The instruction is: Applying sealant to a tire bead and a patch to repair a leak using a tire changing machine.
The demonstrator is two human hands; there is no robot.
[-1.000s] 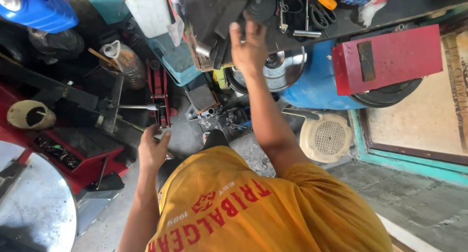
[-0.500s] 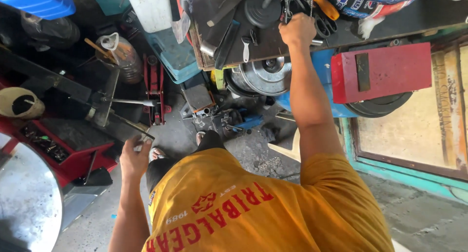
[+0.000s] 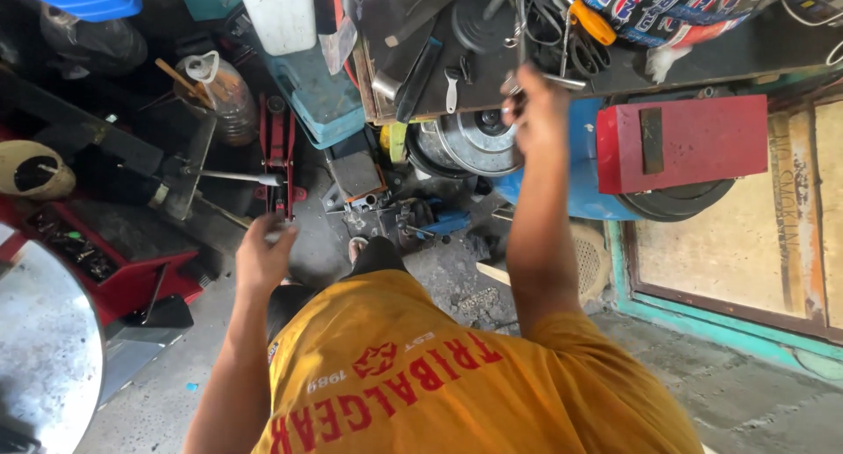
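My right hand (image 3: 534,111) is raised to the edge of a dark workbench (image 3: 702,54) crowded with tools. Its fingers are closed on a slim metal tool (image 3: 562,81) that sticks out to the right. Lower down and out in front of my yellow shirt (image 3: 457,384), my left hand (image 3: 262,263) is closed on a small metal piece (image 3: 276,234), most of it hidden by the fingers. It hovers just below a red floor jack (image 3: 277,151) with a long silver handle (image 3: 230,176).
A round metal drum (image 3: 470,142) and a blue tank (image 3: 584,169) sit under the bench, next to a red metal box (image 3: 680,142). A red tyre machine (image 3: 114,252), a plastic bottle (image 3: 219,90) and a white jug (image 3: 283,13) crowd the left. Engine parts (image 3: 386,212) lie on the concrete floor.
My right hand swung right along the bench, then drew back a little with the metal tool in it. My left hand stayed low near the jack.
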